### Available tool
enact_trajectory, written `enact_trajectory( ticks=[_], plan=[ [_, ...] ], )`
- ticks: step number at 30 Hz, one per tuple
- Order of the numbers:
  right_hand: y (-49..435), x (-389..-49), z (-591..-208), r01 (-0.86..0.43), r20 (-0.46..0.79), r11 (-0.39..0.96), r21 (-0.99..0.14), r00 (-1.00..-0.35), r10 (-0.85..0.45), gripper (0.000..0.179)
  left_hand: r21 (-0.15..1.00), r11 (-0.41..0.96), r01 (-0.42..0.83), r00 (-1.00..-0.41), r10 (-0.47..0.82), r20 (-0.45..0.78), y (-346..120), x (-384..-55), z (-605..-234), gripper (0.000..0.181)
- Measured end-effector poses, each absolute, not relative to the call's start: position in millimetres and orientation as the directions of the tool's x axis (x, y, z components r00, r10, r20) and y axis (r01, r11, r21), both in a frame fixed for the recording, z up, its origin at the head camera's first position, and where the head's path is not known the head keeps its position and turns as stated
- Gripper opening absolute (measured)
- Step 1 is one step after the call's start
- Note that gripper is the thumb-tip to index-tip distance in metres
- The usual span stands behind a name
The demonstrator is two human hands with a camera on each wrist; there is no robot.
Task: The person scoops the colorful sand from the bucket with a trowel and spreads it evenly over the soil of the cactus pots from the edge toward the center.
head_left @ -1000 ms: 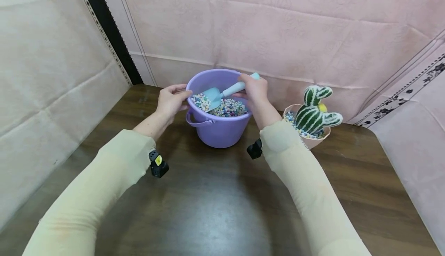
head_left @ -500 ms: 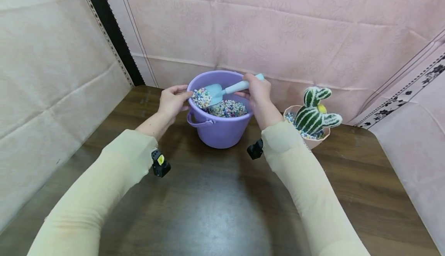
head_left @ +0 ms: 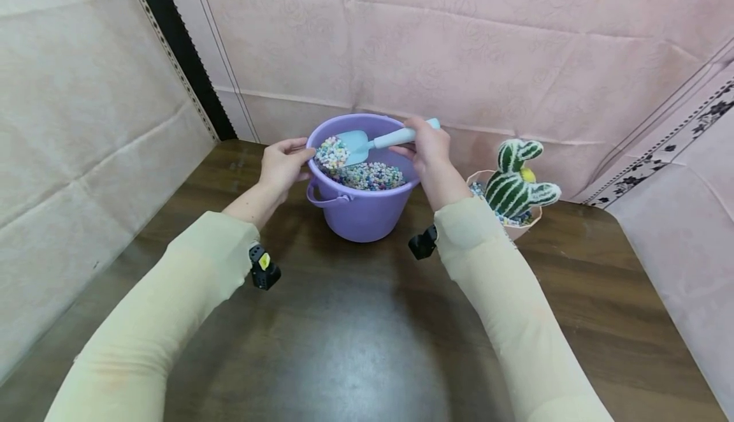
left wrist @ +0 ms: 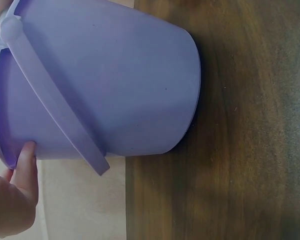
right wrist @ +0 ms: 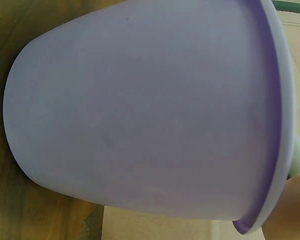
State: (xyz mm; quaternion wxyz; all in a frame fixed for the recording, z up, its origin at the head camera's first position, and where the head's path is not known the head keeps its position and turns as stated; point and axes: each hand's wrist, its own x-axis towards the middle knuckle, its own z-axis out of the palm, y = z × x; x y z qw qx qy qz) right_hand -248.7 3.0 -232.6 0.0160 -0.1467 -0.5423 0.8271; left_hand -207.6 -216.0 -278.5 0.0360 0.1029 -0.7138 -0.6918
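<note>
A purple bucket [head_left: 367, 215] with a side handle hangs no lid and stands on the table, partly filled with small multicoloured beads [head_left: 375, 176]. My left hand [head_left: 281, 167] grips its left rim; in the left wrist view that hand's fingers [left wrist: 26, 172] bend round the rim. Over the right side of the bucket, my right hand [head_left: 431, 148] holds a light blue toy shovel [head_left: 357, 145] by its handle. Pale beads heap on the blade [head_left: 334, 152] at the bucket's left inner side. In the right wrist view the bucket wall [right wrist: 150, 110] hides most of the shovel.
To the right, behind the right forearm, a knitted green-and-white cactus [head_left: 510, 194] stands in a pale pot [head_left: 520, 229] with beads around its base. Pinkish cloth [head_left: 447, 46] hangs behind the dark wooden table [head_left: 344, 345], and more cloth borders both sides.
The shovel has come up slightly and levelled, its handle shifting right along with my right hand. More of its bead-laden blade shows. My left hand stays at the rim.
</note>
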Motion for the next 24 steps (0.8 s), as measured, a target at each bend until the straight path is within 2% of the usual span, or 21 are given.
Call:
enact_trajectory(
  ticks=[13,20,24],
  plan=[
    [16,-249,-230,0.11,-0.226,-0.476,-0.873,-0.955,0.194,0.007,0.996,0.001,-0.087,-0.977,-0.195,-0.086,-218,-209,-279,0.045],
    [30,-248,-230,0.13,-0.26,-0.513,-0.848,-0.947,0.188,0.022,0.995,0.011,-0.098,-0.979,-0.178,-0.094,-216,-207,-278,0.045],
    [39,-246,-227,0.113,-0.255,-0.533,-0.838,-0.946,0.2,0.02,0.994,0.005,-0.11,-0.98,-0.165,-0.107,-216,-207,-276,0.046]
  ],
)
